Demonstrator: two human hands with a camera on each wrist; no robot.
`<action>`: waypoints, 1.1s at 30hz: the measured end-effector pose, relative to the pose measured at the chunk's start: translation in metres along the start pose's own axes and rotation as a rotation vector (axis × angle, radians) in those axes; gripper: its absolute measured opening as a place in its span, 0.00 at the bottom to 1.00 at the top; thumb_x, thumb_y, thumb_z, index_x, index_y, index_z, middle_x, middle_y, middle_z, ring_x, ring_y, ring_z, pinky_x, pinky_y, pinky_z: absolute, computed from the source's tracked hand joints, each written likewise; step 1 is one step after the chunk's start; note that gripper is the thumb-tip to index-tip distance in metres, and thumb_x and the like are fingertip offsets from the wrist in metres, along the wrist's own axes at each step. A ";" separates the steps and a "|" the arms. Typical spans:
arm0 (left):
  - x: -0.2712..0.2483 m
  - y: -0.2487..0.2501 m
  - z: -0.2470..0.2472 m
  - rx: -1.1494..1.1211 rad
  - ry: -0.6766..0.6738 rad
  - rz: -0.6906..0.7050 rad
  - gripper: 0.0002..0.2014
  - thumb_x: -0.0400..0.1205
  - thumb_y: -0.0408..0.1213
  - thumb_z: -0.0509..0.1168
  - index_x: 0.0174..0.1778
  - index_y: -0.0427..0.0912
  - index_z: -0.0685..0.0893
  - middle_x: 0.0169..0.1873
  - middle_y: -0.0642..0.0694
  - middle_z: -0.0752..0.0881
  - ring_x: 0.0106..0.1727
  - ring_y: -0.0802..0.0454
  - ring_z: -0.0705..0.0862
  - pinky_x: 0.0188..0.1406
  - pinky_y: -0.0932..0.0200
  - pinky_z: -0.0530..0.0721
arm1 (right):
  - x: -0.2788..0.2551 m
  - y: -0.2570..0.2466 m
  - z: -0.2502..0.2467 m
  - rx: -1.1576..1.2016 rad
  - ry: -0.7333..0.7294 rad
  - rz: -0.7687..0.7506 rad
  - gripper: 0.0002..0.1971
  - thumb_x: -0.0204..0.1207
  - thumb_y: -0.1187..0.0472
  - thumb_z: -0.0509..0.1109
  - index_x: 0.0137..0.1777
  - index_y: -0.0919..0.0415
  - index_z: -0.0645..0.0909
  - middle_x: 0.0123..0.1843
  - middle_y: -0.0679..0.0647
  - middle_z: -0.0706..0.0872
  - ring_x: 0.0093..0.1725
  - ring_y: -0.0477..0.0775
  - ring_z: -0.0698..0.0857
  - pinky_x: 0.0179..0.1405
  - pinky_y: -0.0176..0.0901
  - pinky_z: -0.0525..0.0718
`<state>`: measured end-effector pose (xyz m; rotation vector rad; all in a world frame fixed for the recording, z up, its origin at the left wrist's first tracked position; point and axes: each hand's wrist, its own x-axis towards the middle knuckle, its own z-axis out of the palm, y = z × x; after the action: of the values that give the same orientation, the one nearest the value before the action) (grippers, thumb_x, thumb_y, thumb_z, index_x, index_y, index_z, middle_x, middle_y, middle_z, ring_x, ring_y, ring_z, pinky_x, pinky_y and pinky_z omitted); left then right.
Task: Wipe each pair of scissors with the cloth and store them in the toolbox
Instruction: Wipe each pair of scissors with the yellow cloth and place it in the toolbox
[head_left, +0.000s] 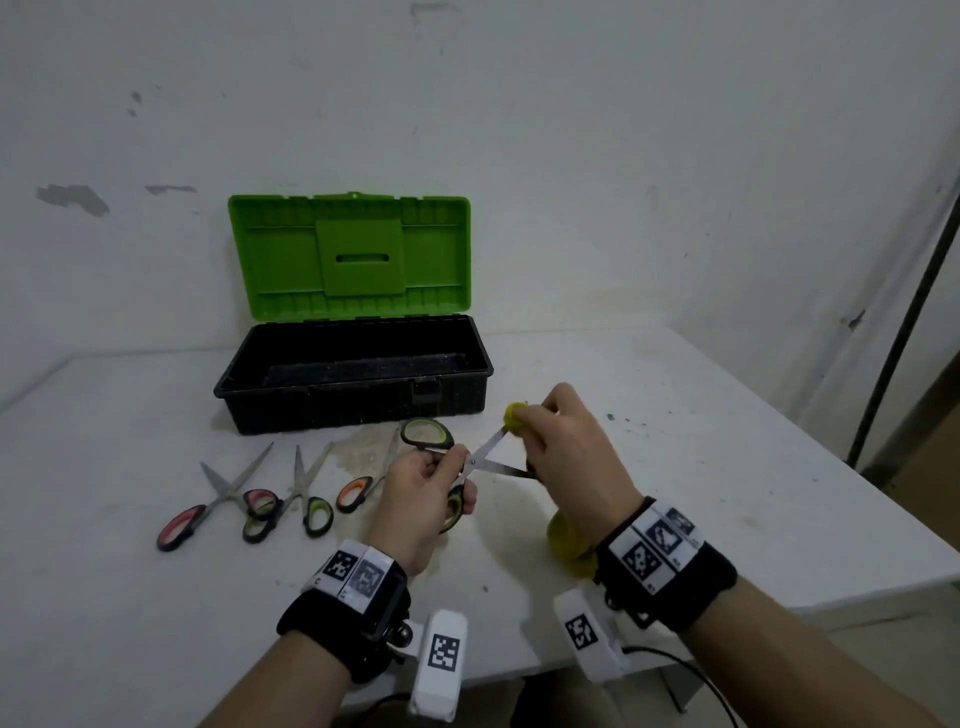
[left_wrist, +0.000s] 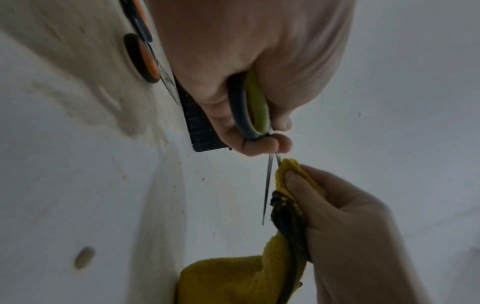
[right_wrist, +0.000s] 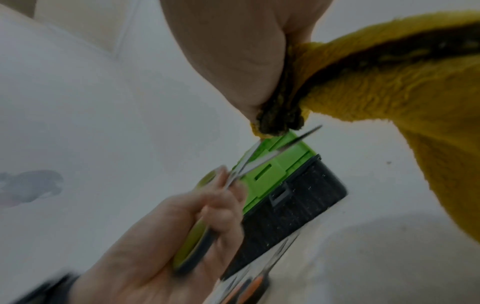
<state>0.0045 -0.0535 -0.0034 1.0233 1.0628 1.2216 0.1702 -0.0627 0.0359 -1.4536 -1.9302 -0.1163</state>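
My left hand grips the lower handle of green-handled scissors, whose blades are spread in a V above the table. My right hand pinches a yellow cloth round the tip of the upper blade, and the rest of the cloth hangs below my wrist. The left wrist view shows the handle in my curled fingers and the cloth pressed on one blade. An open toolbox with a black base and raised green lid stands behind, its base bare inside.
Three more scissors lie left of my hands in front of the toolbox: a pink-handled pair, a green-handled pair and an orange-handled pair. The white table ends close on the right. A wall rises behind.
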 end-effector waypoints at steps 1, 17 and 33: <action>0.000 -0.001 0.000 -0.003 0.003 -0.006 0.13 0.89 0.36 0.62 0.48 0.28 0.82 0.21 0.44 0.81 0.23 0.51 0.78 0.26 0.59 0.79 | 0.005 0.007 -0.003 0.020 0.024 0.040 0.07 0.82 0.65 0.68 0.53 0.62 0.87 0.44 0.54 0.72 0.31 0.55 0.77 0.31 0.50 0.83; 0.001 -0.002 0.003 0.041 -0.020 -0.008 0.14 0.90 0.36 0.61 0.46 0.28 0.82 0.22 0.42 0.81 0.25 0.48 0.77 0.31 0.54 0.77 | -0.003 0.001 0.008 -0.033 -0.013 -0.020 0.04 0.80 0.66 0.69 0.50 0.60 0.85 0.43 0.54 0.71 0.32 0.56 0.73 0.27 0.53 0.81; 0.004 -0.008 0.005 -0.027 0.067 0.045 0.12 0.88 0.34 0.65 0.48 0.27 0.87 0.37 0.35 0.91 0.31 0.49 0.88 0.36 0.57 0.90 | -0.005 0.003 0.021 -0.021 -0.046 -0.023 0.03 0.80 0.65 0.68 0.49 0.60 0.83 0.43 0.53 0.69 0.34 0.54 0.71 0.28 0.56 0.81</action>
<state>0.0116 -0.0498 -0.0101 0.9962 1.0771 1.3114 0.1630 -0.0559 0.0167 -1.4603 -1.9892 -0.1151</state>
